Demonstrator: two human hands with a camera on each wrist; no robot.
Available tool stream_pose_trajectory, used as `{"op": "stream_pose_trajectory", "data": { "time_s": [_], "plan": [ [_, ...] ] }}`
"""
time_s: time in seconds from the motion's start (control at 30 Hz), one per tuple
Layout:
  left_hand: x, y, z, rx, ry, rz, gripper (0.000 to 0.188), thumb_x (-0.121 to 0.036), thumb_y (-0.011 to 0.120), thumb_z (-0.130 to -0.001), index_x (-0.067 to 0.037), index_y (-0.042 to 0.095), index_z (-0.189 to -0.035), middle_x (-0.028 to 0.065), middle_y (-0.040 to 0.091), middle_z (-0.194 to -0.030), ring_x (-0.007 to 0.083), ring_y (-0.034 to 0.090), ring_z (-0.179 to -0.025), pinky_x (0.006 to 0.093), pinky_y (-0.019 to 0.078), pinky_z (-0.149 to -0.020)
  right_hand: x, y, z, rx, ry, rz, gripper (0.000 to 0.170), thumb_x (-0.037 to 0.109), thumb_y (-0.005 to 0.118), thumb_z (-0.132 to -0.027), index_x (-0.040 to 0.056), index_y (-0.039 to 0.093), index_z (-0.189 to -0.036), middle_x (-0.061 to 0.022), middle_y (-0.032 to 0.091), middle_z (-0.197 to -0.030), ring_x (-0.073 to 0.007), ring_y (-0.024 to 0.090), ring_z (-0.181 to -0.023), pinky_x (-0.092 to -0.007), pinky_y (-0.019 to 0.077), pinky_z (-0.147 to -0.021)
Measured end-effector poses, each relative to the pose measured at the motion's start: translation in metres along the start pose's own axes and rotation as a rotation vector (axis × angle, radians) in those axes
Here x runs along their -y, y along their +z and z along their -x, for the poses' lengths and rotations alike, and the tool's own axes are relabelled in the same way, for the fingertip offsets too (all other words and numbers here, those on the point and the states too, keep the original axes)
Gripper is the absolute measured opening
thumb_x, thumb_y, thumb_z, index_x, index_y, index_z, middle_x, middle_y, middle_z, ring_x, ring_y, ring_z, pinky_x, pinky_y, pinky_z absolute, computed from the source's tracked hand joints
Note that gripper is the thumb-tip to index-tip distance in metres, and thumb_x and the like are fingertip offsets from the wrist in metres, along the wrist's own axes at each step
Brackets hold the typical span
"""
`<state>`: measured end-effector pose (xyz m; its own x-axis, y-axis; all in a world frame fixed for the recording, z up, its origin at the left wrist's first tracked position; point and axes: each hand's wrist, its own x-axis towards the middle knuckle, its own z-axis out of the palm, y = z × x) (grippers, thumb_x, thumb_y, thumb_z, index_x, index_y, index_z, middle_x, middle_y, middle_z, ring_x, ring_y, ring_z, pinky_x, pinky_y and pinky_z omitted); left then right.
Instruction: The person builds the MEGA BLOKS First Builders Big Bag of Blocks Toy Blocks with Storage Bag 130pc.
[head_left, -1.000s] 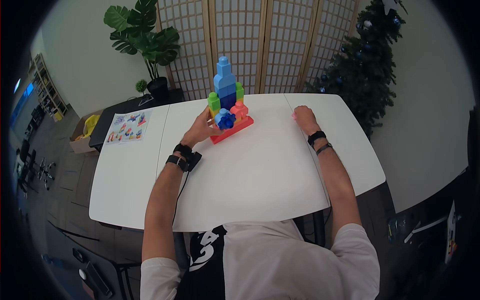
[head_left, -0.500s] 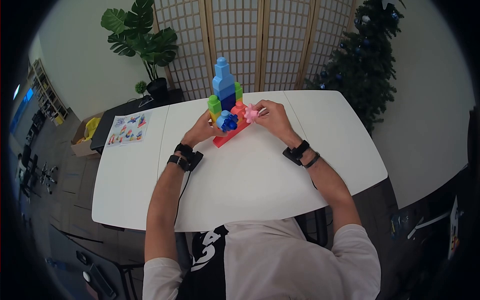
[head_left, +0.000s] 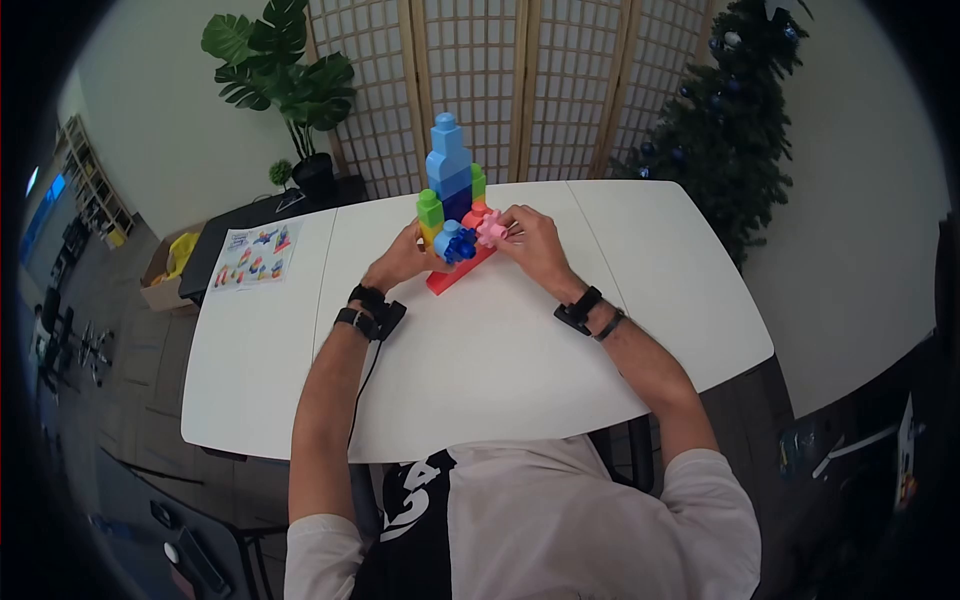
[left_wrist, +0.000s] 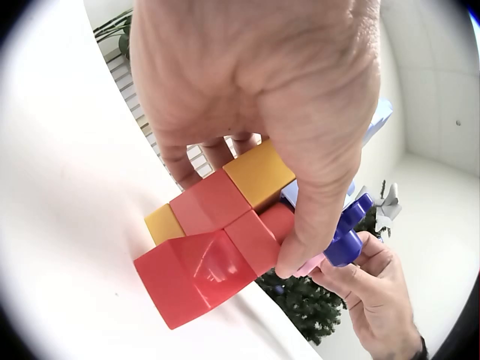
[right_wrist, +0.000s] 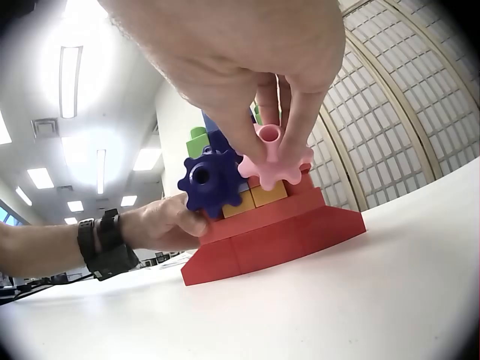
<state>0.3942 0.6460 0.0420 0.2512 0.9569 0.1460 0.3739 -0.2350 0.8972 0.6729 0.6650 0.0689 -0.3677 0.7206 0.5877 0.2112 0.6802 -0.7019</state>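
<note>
A block tower stands on a long red base (head_left: 447, 280) near the table's far side, with light blue blocks (head_left: 449, 165) stacked on top. My left hand (head_left: 403, 261) grips its lower left side; in the left wrist view that hand (left_wrist: 255, 90) has its thumb across the red and yellow blocks (left_wrist: 259, 174). A dark blue gear (right_wrist: 212, 180) is on the front, beside a pink gear (right_wrist: 276, 159). My right hand (head_left: 537, 244) pinches the pink gear between thumb and fingers, against the tower's right front. Whether the pink gear is attached cannot be told.
A printed picture sheet (head_left: 254, 257) lies on the white table (head_left: 500, 370) at the left. Behind the table are a folding screen (head_left: 480, 70), a potted plant (head_left: 316, 175) and a decorated tree (head_left: 715, 150). A cable (head_left: 366, 385) runs from the left wrist.
My right hand has come left from the table's right side, bringing the pink gear to the tower's front. My left hand keeps its grip, and the tower has barely moved.
</note>
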Motion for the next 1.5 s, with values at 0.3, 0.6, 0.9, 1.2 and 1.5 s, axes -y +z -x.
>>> {"op": "stream_pose_trajectory", "data": {
  "time_s": [0.3,0.6,0.9,1.2,1.5],
  "plan": [
    [-0.001,0.001,0.001,-0.012,-0.003,-0.004,0.080,-0.010,0.097,-0.069,-0.012,0.058,-0.139,0.0030,0.068,-0.125,0.0209,0.062,-0.117,0.0404,0.0461,-0.111,-0.019,0.011,0.002,-0.043,0.093,-0.035,0.019,0.002,0.081,-0.089,-0.0044,0.068,-0.100,-0.0176,0.075,-0.102,-0.0243,0.080,-0.089,-0.0328,0.0664,-0.080],
    [0.000,-0.001,0.000,-0.007,0.008,0.002,0.082,-0.010,0.097,-0.070,-0.012,0.057,-0.141,0.0035,0.068,-0.127,0.0223,0.062,-0.121,0.0418,0.0447,-0.114,-0.029,0.017,-0.001,0.013,-0.109,0.281,0.033,0.017,0.077,-0.094,-0.0019,0.066,-0.119,-0.0175,0.073,-0.103,-0.0391,0.071,-0.095,-0.0446,0.0593,-0.082],
    [0.009,-0.008,-0.003,-0.034,0.036,-0.041,0.088,-0.006,0.093,-0.074,-0.011,0.050,-0.150,0.0059,0.062,-0.140,0.0242,0.058,-0.134,0.0462,0.0413,-0.122,-0.037,-0.012,-0.009,0.054,0.485,0.142,0.078,0.052,0.045,-0.114,-0.0023,0.070,-0.063,-0.0094,0.060,-0.049,-0.0205,0.061,-0.039,-0.0327,0.0587,-0.057],
    [0.025,-0.023,-0.007,0.025,-0.099,-0.100,0.086,-0.004,0.092,-0.075,-0.011,0.050,-0.149,0.0078,0.062,-0.139,0.0272,0.058,-0.134,0.0433,0.0503,-0.115,-0.089,-0.008,-0.004,0.203,0.155,0.005,0.037,0.028,0.072,-0.100,-0.0055,0.076,-0.115,-0.0185,0.077,-0.116,-0.0259,0.076,-0.102,-0.0371,0.0619,-0.085],
    [0.018,-0.024,-0.003,0.109,-0.056,-0.049,0.088,0.005,0.087,-0.078,-0.013,0.050,-0.156,0.0068,0.062,-0.147,0.0270,0.060,-0.135,0.0424,0.0521,-0.114,-0.070,-0.017,0.000,0.401,0.040,0.074,0.027,0.007,0.084,-0.084,-0.0033,0.072,-0.105,-0.0132,0.075,-0.103,-0.0245,0.074,-0.099,-0.0351,0.0615,-0.090]
  ]
}}
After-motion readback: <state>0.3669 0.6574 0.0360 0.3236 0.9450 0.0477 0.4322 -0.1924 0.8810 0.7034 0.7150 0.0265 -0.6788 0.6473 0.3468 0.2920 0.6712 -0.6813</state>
